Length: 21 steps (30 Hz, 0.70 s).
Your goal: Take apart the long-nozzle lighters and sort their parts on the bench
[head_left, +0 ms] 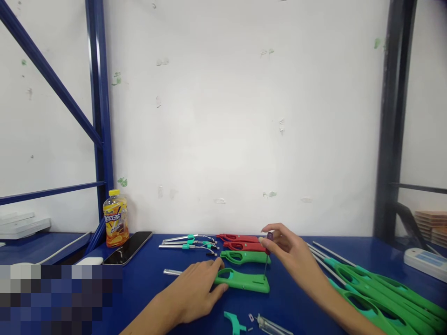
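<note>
A green long-necked gas lighter (244,281) lies flat on the blue table, its silver tube pointing left. My left hand (195,286) is closed around its front end and presses it down; the palm hides part of the tube. Between the fingertips of my right hand (288,246) is the dark handle of a screwdriver (266,267). Its thin shaft stands upright, with the tip at the right end of the lighter's handle. Nearer to me lie a teal trigger piece (233,322), a tiny pale part (251,318) and a clear fuel tank (274,325).
Behind the lighter lie another green lighter body (246,257), red bodies (246,245) and several silver tubes (178,246) with wires. Several green lighters (384,293) are at right. A drink bottle (116,218) and a phone (128,249) stand and lie at left.
</note>
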Motion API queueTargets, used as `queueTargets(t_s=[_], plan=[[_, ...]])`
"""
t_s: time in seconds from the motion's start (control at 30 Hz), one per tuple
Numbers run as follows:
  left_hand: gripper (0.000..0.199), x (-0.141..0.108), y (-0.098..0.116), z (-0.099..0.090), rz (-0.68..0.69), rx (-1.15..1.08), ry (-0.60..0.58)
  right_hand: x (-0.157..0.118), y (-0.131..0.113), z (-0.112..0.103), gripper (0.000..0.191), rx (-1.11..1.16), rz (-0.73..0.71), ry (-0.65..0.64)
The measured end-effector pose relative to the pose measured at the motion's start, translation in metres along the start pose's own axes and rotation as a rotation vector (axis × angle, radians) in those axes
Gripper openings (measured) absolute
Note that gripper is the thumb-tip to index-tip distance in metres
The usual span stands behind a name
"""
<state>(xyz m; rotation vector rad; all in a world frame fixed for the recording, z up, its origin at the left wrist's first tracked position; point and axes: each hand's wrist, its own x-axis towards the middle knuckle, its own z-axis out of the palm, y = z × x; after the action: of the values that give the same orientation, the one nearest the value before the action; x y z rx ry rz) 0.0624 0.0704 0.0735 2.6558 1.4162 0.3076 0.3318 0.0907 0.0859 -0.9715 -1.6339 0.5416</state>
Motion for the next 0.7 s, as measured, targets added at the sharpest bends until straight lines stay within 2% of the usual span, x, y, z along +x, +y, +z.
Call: queueTargets(t_s=[0.2, 0.5, 0.7], plan=[[0.038, 0.0014, -0.0004, 0.0013, -0.003, 0.004, -0.001, 0.0023, 0.0012, -0.0022, 0.030, 0.066, 0.018, -0.030], [0.041, -0.0003, 0.0010, 0.0019, -0.023, 0.010, -0.015, 0.0010, 0.0036, -0.0016, 0.037, -0.046, 0.032, 0.027], [0.043, 0.0011, -0.0002, 0.0031, -0.024, 0.002, -0.018, 0.0014, -0.0009, -0.0051, 0.037, -0.055, 0.011, -0.007]])
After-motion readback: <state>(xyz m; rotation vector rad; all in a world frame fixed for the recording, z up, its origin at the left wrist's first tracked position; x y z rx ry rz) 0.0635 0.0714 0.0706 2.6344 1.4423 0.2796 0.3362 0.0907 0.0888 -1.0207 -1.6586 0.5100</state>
